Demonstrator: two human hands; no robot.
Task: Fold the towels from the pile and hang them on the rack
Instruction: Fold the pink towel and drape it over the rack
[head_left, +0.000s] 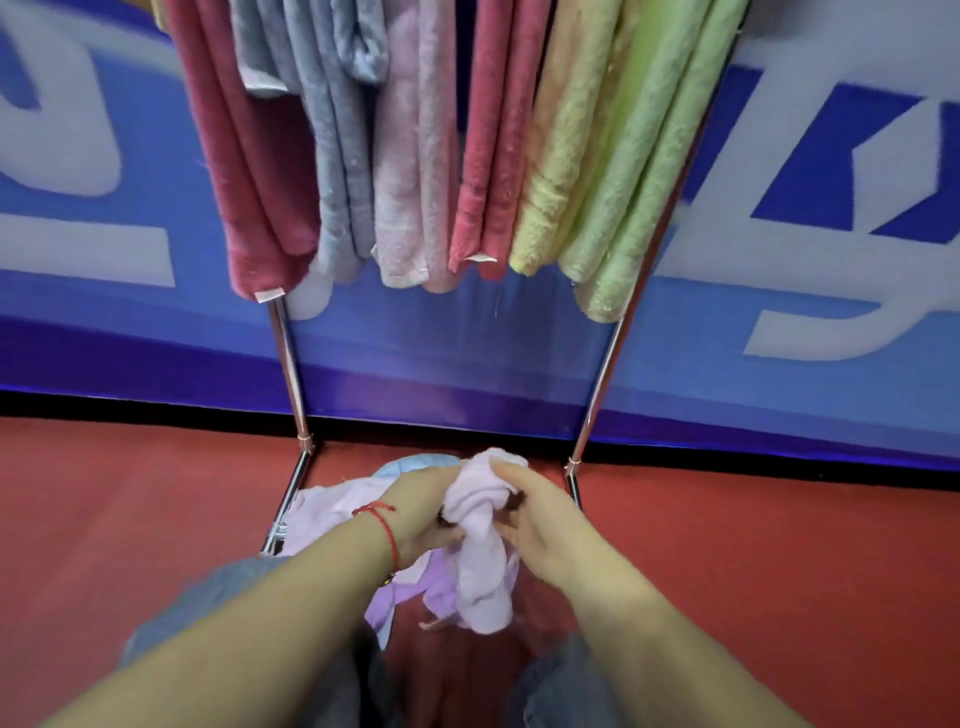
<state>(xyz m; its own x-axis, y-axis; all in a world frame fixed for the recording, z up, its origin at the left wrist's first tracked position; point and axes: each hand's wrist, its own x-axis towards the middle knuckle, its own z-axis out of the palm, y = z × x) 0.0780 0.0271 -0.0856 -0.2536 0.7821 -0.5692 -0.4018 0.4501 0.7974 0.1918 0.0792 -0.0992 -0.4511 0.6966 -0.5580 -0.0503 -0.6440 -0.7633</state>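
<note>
Head view: both hands hold one bunched pale pink towel (480, 525). The left hand (423, 506) has its grip closed on the towel's left side, and the right hand (540, 519) grips its right side, so the towel sits between the two grips and hangs below them. Under the grips lies the pile (332, 512) on the red floor (779, 545). Beyond and above the grips stands the rack (597, 395), hung with folded towels (415, 156).

Floor (156, 519): red, lying beneath everything.
Rack (291, 374): standing on the floor.
Towel pile (332, 512): lying on the floor between the rack's feet.
</note>
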